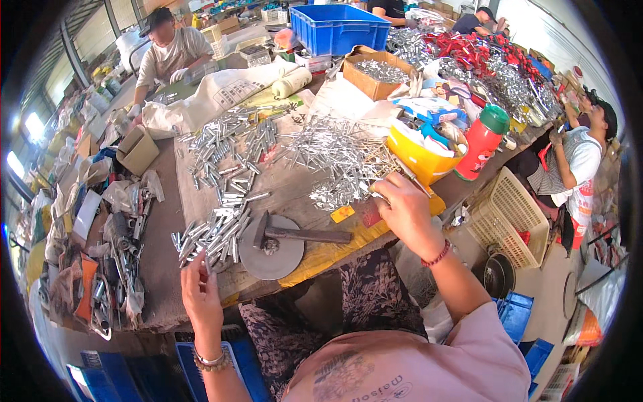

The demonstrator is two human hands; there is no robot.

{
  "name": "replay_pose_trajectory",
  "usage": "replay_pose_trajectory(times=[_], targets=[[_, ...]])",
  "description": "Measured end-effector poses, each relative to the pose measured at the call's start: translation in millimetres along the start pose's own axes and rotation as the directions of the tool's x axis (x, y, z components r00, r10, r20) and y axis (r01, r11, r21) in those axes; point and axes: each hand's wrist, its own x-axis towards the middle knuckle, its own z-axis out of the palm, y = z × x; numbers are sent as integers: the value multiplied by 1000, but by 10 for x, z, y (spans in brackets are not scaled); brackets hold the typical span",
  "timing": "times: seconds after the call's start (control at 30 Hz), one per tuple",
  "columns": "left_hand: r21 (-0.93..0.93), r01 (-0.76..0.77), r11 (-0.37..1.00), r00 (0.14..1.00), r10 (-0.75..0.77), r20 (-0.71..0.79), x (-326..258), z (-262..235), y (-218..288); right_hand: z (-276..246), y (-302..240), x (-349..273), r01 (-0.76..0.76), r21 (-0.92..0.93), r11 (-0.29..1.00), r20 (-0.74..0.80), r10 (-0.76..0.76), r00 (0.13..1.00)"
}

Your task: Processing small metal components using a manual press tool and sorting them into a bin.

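My left hand (202, 298) is at the near edge of a heap of short silvery metal tubes (224, 224), its thumb and fingers closed on what looks like one metal tube. Over the right side of the table, my right hand (406, 213) is bent in a pinch beside a pile of smaller metal pieces (338, 191); whatever sits between its fingertips is too small to make out. A hammer (308, 234) lies across a round grey metal plate (281, 260) between my hands, its head near the plate's middle.
A yellow tub (418, 157) and a red bottle with a green cap (479, 147) stand at the right. Farther back are a cardboard box of metal parts (378, 70) and a blue crate (338, 30). A person (171, 53) works across the table. A beige basket (512, 214) stands lower right.
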Motion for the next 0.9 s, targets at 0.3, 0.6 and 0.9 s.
replay_pose_trajectory(times=[0.3,0.6,0.9], targets=[[-228,-159,961,934,221,282,-57,105,448,157,149,228,391,-136,910,144,-372,917],[-85,-233,969,932,247,264,0,162,639,172,-501,90,367,209,906,66,-388,919],[-131,-167,977,958,193,213,-30,273,543,654,-1179,-75,419,392,819,201,-521,829]])
